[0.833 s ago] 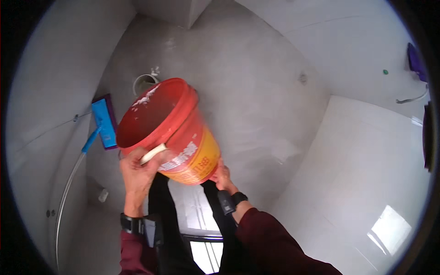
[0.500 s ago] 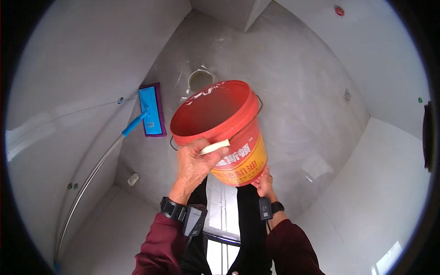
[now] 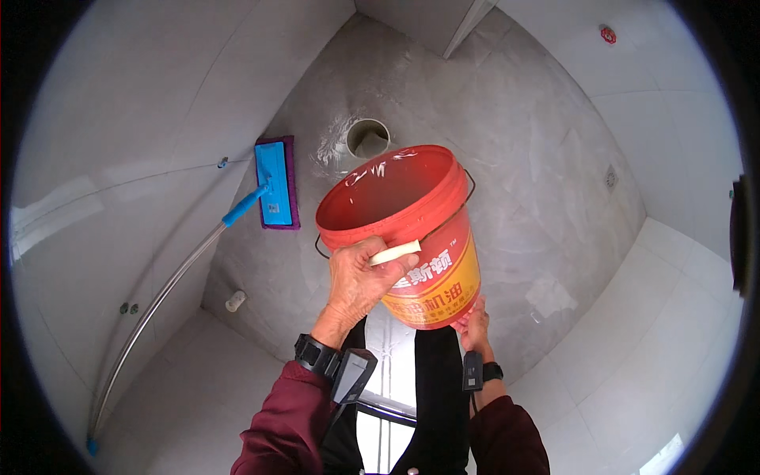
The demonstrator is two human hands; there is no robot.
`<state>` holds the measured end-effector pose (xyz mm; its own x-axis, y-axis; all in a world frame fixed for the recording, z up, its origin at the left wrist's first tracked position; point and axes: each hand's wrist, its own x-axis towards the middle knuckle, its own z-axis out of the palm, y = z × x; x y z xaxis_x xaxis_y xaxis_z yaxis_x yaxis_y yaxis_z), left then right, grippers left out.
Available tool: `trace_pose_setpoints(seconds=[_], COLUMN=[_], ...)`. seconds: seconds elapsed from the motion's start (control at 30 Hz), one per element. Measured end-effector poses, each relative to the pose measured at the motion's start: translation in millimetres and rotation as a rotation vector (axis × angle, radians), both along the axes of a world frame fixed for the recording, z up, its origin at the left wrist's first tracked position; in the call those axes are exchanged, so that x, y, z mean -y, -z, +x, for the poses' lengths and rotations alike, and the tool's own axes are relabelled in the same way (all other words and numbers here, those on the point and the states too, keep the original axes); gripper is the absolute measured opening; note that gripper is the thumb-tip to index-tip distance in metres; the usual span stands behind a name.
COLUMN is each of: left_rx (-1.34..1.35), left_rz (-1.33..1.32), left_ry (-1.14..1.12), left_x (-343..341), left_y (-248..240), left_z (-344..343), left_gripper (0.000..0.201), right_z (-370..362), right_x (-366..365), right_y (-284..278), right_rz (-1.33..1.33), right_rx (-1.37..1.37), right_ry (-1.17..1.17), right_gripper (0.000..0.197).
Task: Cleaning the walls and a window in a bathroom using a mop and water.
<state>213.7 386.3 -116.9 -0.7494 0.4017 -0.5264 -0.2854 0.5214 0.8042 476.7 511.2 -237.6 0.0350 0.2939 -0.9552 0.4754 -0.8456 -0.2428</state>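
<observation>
A red plastic bucket (image 3: 455,245) with a yellow band is tipped forward, its mouth facing away from me. My left hand (image 3: 358,281) is closed over the near rim, with the bucket's white handle grip (image 3: 394,252) under the thumb. Low at the base, my right hand (image 3: 475,326) supports the bucket from below; its fingers are partly hidden. Just past the far rim lies a round pipe opening (image 3: 369,138) in the floor, where greyish liquid shows. Bright wet splashes surround the opening. White residue marks the bucket's inner wall.
A blue flat mop (image 3: 275,184) with a purple pad lies left of the bucket, its metal pole (image 3: 154,307) curving along the left wall. A small white pipe stub (image 3: 235,301) stands near the left corner. At the right is a floor drain (image 3: 610,177). Tiled walls enclose the grey floor.
The whole view has shifted, so bucket, hands and mop appear farther right. Splashes around the pipe opening have spread, and liquid now shows inside it. Both hands keep their hold.
</observation>
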Motion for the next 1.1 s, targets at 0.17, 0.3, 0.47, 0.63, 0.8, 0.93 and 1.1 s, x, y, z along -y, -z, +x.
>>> trace_pose_setpoints(seconds=[0.17,0.3,0.47,0.63,0.8,0.93,1.1], left_rx=[0.002,-0.016,-0.054,-0.097,-0.124,-0.125,-0.134], left_rz=[-0.020,-0.026,-0.035,-0.052,-0.031,-0.016,-0.035], left_ry=[0.029,0.042,0.065,0.084,0.072,0.065,0.082], left_x=[-0.8,-1.9,-1.0,-3.0,-2.1,-4.2,-1.3], left_y=[1.7,5.5,2.1,0.5,6.1,6.6,8.1], left_z=[5.3,9.2,9.2,12.2,14.8,16.1,17.3], left_gripper=[0.024,0.024,0.023,0.023,0.023,0.023,0.023], right_z=[3.2,6.5,5.7,8.2,1.6,6.2,-3.2], right_x=[2.8,1.9,4.6,5.4,9.9,9.2,15.0], right_y=[-0.9,-0.4,0.6,-0.9,-13.3,-18.6,-31.1], right_rz=[0.026,0.030,0.041,0.059,0.088,0.084,0.132], right_rx=[-0.056,-0.043,-0.008,-0.061,-0.071,-0.082,-0.025], right_ry=[-0.008,-0.030,-0.002,-0.021,-0.025,0.000,0.010], right_gripper=[0.054,0.055,0.054,0.054,0.063,0.056,0.060])
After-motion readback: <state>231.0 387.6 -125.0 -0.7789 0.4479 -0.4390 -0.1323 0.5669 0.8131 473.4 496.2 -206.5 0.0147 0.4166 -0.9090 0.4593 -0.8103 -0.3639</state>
